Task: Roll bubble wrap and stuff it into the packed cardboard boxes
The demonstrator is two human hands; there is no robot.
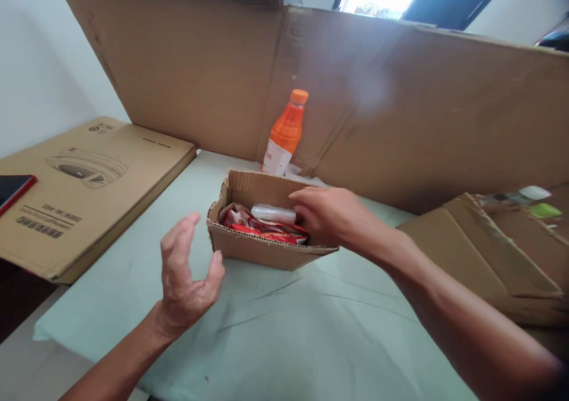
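A small open cardboard box [258, 248] sits in the middle of the pale green table cover [284, 330]. Inside it lie red snack packets [262, 230] and a clear wrapped packet [273, 213]. My right hand [331, 214] reaches into the box's right side, its fingers touching the packets; whether it grips one is hidden. My left hand [186, 276] hovers just left of the box, fingers curled apart, holding nothing. An orange drink bottle [285, 133] stands upright behind the box.
A tall cardboard sheet [400, 111] stands as a wall behind. A flat printed carton [84, 193] lies at the left with a red-edged dark item [13, 189] on it. More cardboard [489, 253] with small items sits at the right.
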